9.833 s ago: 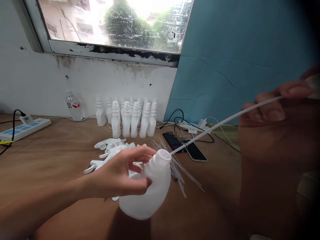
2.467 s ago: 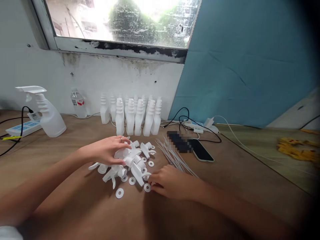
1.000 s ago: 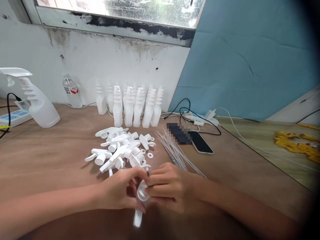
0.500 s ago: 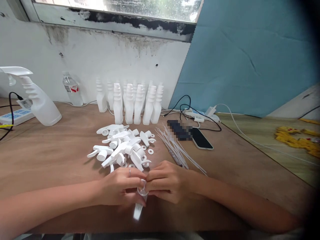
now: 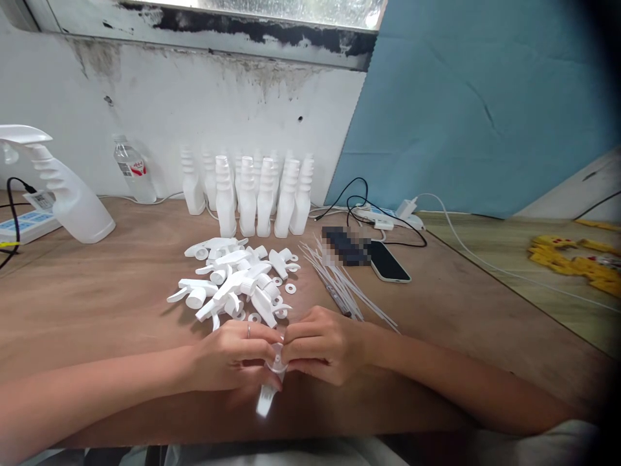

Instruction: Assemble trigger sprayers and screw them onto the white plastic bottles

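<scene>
Close to the table's front edge, my left hand (image 5: 242, 356) grips a white trigger spray head (image 5: 266, 400), its nozzle end pointing down towards me and its round collar facing up. On the collar's right side, the fingers of my right hand (image 5: 320, 346) are pinched together at the rim. Whether a small part sits between those fingertips is hidden. Just beyond my hands lies a heap of white spray heads (image 5: 237, 281), with flat white washers (image 5: 290, 288) scattered along its right side.
White bottles (image 5: 264, 197) stand grouped by the wall. Thin white tubes (image 5: 347, 285) lie right of the heap, beside a phone (image 5: 389, 262). At the left are a complete spray bottle (image 5: 80, 204), a clear drink bottle (image 5: 134, 169) and a power strip (image 5: 29, 225).
The view has shifted slightly. Both hands stay together at the spray head, and the right fingertips have moved a little, leaving more of the collar's inside showing.
</scene>
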{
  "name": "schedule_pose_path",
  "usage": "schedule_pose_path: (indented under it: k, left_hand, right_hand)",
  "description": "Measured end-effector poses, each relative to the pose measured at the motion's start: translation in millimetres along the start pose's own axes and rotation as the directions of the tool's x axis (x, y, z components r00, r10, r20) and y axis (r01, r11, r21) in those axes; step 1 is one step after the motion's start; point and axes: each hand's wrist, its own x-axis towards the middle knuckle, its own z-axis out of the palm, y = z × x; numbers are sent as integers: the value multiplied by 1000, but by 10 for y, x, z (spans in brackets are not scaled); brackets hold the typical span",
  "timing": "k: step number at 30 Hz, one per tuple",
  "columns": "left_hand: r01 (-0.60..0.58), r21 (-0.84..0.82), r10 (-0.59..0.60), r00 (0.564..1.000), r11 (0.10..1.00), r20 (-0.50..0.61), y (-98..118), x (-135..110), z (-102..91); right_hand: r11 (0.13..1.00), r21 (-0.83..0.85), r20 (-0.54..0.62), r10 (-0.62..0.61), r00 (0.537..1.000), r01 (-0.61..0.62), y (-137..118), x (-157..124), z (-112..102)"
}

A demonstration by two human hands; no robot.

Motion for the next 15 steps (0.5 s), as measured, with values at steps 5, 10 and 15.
schedule_pose_path:
  k: [5, 10, 15]
  left_hand:
    - [-25, -1, 25, 1000, 1000, -14, 12, 20, -10]
    - [-23, -13, 22, 1000, 1000, -15, -9, 15, 12]
    - [-91, 21, 92, 993, 996, -70, -30, 7, 29]
  right_hand:
    - [999, -29, 9, -18, 1000, 18, 12, 4, -7]
    - [997, -34, 14, -71, 997, 71, 24, 27, -44]
    - [997, -26, 34, -73, 997, 74, 46, -13, -13]
